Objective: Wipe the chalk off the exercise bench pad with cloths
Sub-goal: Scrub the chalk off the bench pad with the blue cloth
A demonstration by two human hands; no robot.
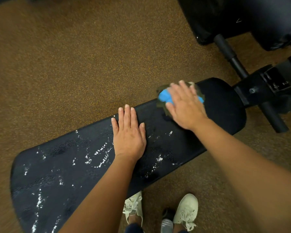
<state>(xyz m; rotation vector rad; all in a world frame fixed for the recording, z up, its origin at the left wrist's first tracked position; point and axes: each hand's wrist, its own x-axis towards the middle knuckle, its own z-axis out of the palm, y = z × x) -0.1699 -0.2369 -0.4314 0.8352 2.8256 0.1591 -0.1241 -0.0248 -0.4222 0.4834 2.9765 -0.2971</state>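
Fingers [183,88] of the right hand [186,106] lie straight and spread, palm down, pressing a bunched blue cloth [165,97] and a dark olive cloth [161,89] onto the bench pad [225,105]; nothing is clenched, and the hand's outline is blurred on my feed. Both cloths sit at the pad's far edge, near its narrow rounded end, with the olive one overhanging the edge slightly. The right forearm reaches in from the lower right. The left hand [128,132] rests flat and released on the pad's middle, fingers together and pointing away from the body, fingertips at the far edge, grasping nothing.

I read the pad's long axis as running from lower left to upper right: the broad end lies lower left, the narrow end points upper right toward the black bench frame [262,84]. White chalk [99,153] streaks the broad half and the patch between the two hands; the surface beyond the cloths looks plain black. Speckled brown floor [74,64] surrounds the bench. Two pale laced shoes [186,211] stand beside the pad's near edge.
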